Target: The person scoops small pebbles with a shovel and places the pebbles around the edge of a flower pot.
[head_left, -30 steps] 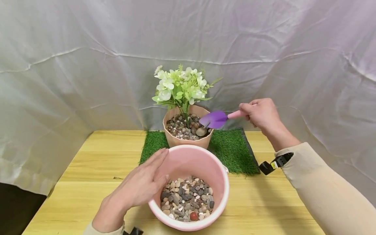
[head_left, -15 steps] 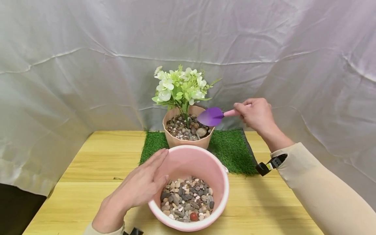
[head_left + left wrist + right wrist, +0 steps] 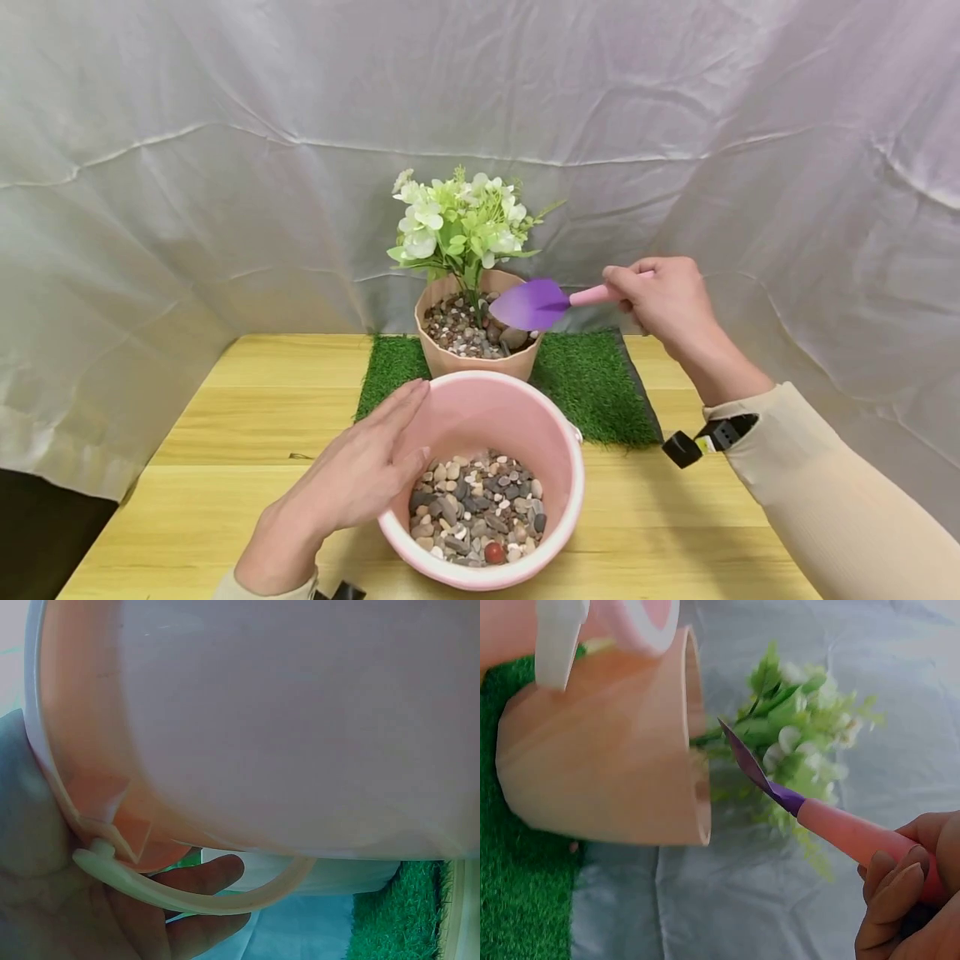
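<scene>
My right hand (image 3: 663, 300) grips the pink handle of a purple-bladed hand trowel (image 3: 531, 305), its blade over the right side of a peach flowerpot (image 3: 480, 365). Pebbles fill the pot around the stem of a white-flowered plant (image 3: 465, 221). In the right wrist view the trowel blade (image 3: 744, 759) is seen edge-on beside the pot's mouth. My left hand (image 3: 348, 479) holds the left rim of a pink bucket (image 3: 487, 412), thumb over the inside, fingers along the outside. Pebbles (image 3: 480, 508) and one red ball-like piece (image 3: 494, 552) lie in it. In the left wrist view, fingers pass behind the bucket's pale handle (image 3: 202, 900).
The pot stands on a green artificial turf mat (image 3: 600, 392) towards the back of a wooden table (image 3: 247, 467). The bucket stands in front of the pot, close to it. Grey-white cloth (image 3: 300, 208) hangs behind and at both sides.
The trowel blade has shifted left over the pot, and its near edge now sits slightly lower than half a second ago. The left hand and bucket stay in place.
</scene>
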Action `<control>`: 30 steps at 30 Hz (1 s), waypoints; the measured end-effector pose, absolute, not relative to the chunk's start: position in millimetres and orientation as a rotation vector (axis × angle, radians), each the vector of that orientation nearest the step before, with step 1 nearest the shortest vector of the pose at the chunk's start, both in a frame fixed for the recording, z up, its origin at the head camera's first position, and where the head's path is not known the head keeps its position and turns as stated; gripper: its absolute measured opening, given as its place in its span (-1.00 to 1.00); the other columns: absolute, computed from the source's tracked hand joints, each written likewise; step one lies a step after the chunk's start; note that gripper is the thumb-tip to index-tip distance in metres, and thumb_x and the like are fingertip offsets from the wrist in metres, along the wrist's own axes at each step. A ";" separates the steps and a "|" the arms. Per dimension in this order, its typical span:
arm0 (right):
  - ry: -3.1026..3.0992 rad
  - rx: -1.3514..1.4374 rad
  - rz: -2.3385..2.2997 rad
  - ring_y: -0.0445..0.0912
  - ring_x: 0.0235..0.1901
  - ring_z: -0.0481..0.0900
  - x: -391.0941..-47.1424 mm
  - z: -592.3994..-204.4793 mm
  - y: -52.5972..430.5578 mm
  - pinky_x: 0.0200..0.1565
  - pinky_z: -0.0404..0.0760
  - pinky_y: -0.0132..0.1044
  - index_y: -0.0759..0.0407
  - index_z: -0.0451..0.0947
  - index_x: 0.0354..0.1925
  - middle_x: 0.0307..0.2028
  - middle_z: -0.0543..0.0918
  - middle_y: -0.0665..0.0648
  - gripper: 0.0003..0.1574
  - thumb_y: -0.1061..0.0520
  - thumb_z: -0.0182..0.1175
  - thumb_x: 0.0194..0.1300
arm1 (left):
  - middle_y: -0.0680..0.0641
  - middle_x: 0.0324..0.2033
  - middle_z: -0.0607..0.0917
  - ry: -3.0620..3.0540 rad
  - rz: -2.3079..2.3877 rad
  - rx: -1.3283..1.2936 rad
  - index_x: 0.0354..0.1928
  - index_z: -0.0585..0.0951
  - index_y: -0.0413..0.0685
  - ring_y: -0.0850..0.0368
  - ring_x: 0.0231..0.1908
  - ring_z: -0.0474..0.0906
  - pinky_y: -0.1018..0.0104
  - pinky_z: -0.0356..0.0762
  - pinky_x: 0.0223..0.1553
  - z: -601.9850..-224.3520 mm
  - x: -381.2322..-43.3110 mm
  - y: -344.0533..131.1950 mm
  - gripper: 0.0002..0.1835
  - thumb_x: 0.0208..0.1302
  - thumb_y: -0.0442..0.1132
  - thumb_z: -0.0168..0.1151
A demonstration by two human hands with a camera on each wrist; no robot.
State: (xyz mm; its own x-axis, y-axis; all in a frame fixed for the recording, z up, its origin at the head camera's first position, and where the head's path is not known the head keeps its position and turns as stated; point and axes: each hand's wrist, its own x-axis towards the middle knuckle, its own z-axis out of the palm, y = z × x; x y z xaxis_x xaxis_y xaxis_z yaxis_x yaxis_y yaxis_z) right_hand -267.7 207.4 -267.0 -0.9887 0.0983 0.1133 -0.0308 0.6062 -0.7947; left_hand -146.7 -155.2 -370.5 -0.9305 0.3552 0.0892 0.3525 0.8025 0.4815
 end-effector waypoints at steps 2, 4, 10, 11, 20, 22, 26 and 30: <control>-2.675 -0.028 1.324 -0.14 -0.72 0.41 -259.6 -264.7 204.4 -0.69 0.42 -0.26 0.22 0.75 -0.28 -0.60 0.67 0.01 -0.49 -0.22 0.31 0.41 | 0.01 0.69 0.05 2.979 0.798 0.585 0.69 0.09 0.02 -0.04 0.64 0.06 -0.13 0.12 0.62 -370.7 -146.6 -155.5 -0.17 0.53 0.00 0.17; -2.671 0.013 1.319 -0.13 -0.73 0.40 -250.5 -263.5 201.2 -0.70 0.43 -0.24 0.21 0.75 -0.32 -0.62 0.66 0.04 -0.49 -0.22 0.32 0.40 | 0.01 0.69 0.05 2.980 0.802 0.585 0.69 0.09 0.02 -0.05 0.64 0.06 -0.13 0.13 0.62 -370.8 -146.6 -155.7 -0.17 0.52 0.00 0.18; -2.736 0.176 1.269 -0.17 -0.72 0.37 -221.4 -261.0 193.4 -0.71 0.38 -0.25 0.17 0.69 -0.46 -0.55 0.78 -0.06 -0.40 -0.30 0.31 0.42 | 0.01 0.69 0.04 2.979 0.804 0.585 0.70 0.07 0.05 -0.05 0.64 0.07 -0.13 0.13 0.61 -370.6 -146.4 -156.2 -0.16 0.52 0.01 0.18; -2.752 0.209 1.271 -0.18 -0.72 0.35 -217.2 -260.9 192.2 -0.71 0.36 -0.26 0.15 0.70 -0.45 -0.51 0.81 -0.09 -0.41 -0.30 0.31 0.42 | 0.01 0.69 0.04 2.977 0.803 0.584 0.70 0.07 0.05 -0.05 0.64 0.07 -0.13 0.13 0.62 -370.5 -146.3 -156.2 -0.16 0.52 0.01 0.18; -2.957 0.577 1.356 -0.25 -0.73 0.21 -195.2 -270.6 179.2 -0.63 0.36 -0.37 0.07 0.82 -0.20 -0.47 0.83 -0.06 -0.73 -0.09 0.38 0.41 | -0.01 0.69 0.02 2.972 0.786 0.598 0.70 0.05 0.03 -0.06 0.64 0.05 -0.13 0.10 0.62 -370.3 -146.8 -155.5 -0.16 0.54 0.02 0.16; -3.026 0.621 1.323 -0.25 -0.74 0.21 -192.9 -275.4 175.7 -0.65 0.33 -0.40 0.04 0.83 -0.19 -0.62 0.71 -0.08 -0.73 -0.11 0.44 0.35 | -0.01 0.69 0.02 2.972 0.788 0.600 0.70 0.05 0.01 -0.06 0.64 0.05 -0.13 0.10 0.62 -370.2 -147.0 -155.6 -0.15 0.53 0.02 0.17; -3.105 0.686 1.193 -0.21 -0.72 0.34 -188.8 -285.5 167.1 -0.69 0.37 -0.35 -0.04 0.83 -0.22 -0.65 0.61 -0.08 -0.78 -0.12 0.50 0.27 | -0.01 0.69 0.03 2.970 0.789 0.592 0.70 0.04 0.03 -0.07 0.64 0.07 -0.13 0.11 0.62 -369.6 -147.1 -155.6 -0.14 0.52 0.04 0.17; -3.080 0.713 0.918 -0.19 -0.51 0.59 -187.0 -294.6 157.0 -0.47 0.63 -0.25 -0.09 0.80 -0.25 -0.44 0.78 -0.13 -0.81 -0.14 0.45 0.32 | 0.01 0.69 0.01 2.967 0.779 0.579 0.70 0.03 0.06 -0.07 0.64 0.06 -0.14 0.10 0.62 -368.8 -146.6 -155.1 -0.13 0.51 0.05 0.17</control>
State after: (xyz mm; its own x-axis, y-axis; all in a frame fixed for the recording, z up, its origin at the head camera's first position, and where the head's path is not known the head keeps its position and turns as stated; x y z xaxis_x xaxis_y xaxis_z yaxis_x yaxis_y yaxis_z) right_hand -187.0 157.0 -294.6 -0.8954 -0.4448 -0.0196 -0.3615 0.7520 -0.5512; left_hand -146.6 -155.1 -368.8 -0.9311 0.3572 0.0738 0.3474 0.8067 0.4781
